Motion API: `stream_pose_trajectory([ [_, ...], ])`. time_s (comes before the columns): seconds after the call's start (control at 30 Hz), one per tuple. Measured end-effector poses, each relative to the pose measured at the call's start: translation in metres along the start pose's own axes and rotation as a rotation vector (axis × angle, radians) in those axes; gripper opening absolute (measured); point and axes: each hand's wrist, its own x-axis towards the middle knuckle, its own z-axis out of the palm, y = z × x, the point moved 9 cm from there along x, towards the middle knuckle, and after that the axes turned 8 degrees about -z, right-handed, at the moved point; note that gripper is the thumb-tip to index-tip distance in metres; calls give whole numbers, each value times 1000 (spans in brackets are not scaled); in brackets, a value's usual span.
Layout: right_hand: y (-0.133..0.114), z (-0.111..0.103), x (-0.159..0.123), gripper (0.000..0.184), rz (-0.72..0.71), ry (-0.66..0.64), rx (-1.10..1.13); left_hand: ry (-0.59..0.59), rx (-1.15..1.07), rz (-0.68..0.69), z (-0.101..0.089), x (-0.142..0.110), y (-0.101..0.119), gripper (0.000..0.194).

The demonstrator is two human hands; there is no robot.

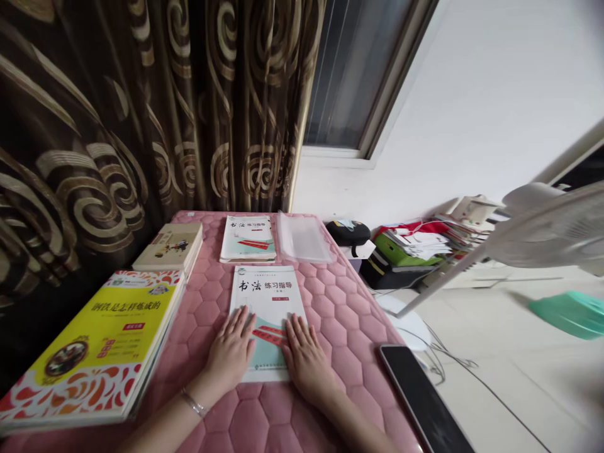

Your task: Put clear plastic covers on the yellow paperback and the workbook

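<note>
A white and pale-green calligraphy workbook [267,302] lies closed in front of me on the pink quilted tabletop [257,418]. My left hand [233,346] rests flat on its left edge, fingers stretched out. On the opposite edge, my right hand [306,355] lies flat too, fingers extended and slightly apart. Neither hand grips anything. Just beyond the workbook sits a small stack of similar workbooks [249,236]. To the right of that stack are clear plastic book covers [304,238].
A yellow book [108,327] tops a pile at left, with a beige book stack [167,246] behind it. A black phone [422,396] lies along the right edge. Beyond that edge stand a white fan [547,229] and bags with papers [410,242]. Patterned curtains [189,113] hang behind.
</note>
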Motion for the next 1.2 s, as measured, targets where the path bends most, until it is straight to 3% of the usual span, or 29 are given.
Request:
stream_pose_trajectory([
  [0.17, 11, 6, -4, 57, 106, 26, 6, -20, -7, -318, -16, -20, -41, 39],
  [0.37, 22, -8, -19, 46, 272, 52, -97, -107, -317, -412, -9, -33, -56, 30],
  [0.5, 27, -19, -26, 39, 268, 149, 41, -161, -349, -537, -2, -31, -65, 27],
  [0.7, 48, -18, -28, 32, 419, 192, 229, -206, -503, -621, -8, -23, -72, 21],
  [0.87, 58, -15, -25, 30, 442, 236, 481, -199, -664, -724, -15, -21, -77, 21],
  [1.0, 67, -17, -26, 23, 486, 259, 481, -149, -659, -735, -21, -21, -80, 21],
  [1.2, 67, -29, -23, 19, 540, 92, 449, -115, -607, -716, -20, -22, -81, 23],
])
